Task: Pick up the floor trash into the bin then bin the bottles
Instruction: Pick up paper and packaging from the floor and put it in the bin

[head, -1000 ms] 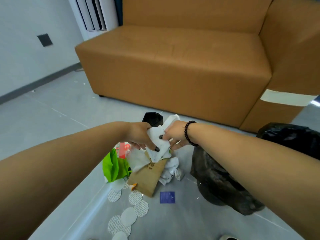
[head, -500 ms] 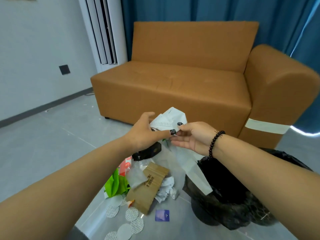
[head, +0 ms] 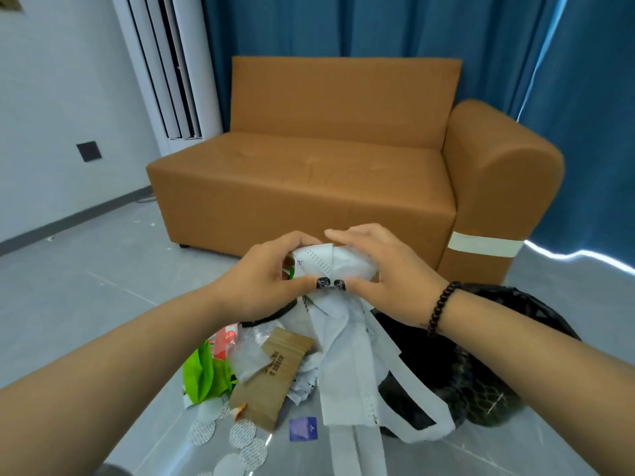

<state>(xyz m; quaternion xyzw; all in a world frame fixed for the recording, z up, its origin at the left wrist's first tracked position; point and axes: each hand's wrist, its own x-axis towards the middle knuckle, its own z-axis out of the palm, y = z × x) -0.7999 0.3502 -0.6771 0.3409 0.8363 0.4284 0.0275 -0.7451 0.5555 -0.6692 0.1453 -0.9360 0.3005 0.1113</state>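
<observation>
Head view: both hands raised over the litter, bunching a white plastic bag [head: 343,341] with a printed receipt at its top. Left hand [head: 264,280], fingers curled round the bag's left side; right hand [head: 381,273], thumb pinching the bag's near edge, other fingers stretched flat over the top. Bag tail and handles dangling down toward the floor, just left of the black-lined bin [head: 488,359], which stands near right, mouth open.

Still lying on the grey floor, left of the bin: a green bag [head: 202,376], a brown paper sleeve [head: 271,372], crumpled white paper, a red-and-white wrapper, a small blue sachet [head: 303,429], several round white pads [head: 242,433].

Judged from this: early in the job. One item gathered but not yet dropped in; most floor trash left. No bottles visible, so that part apparently not begun.
</observation>
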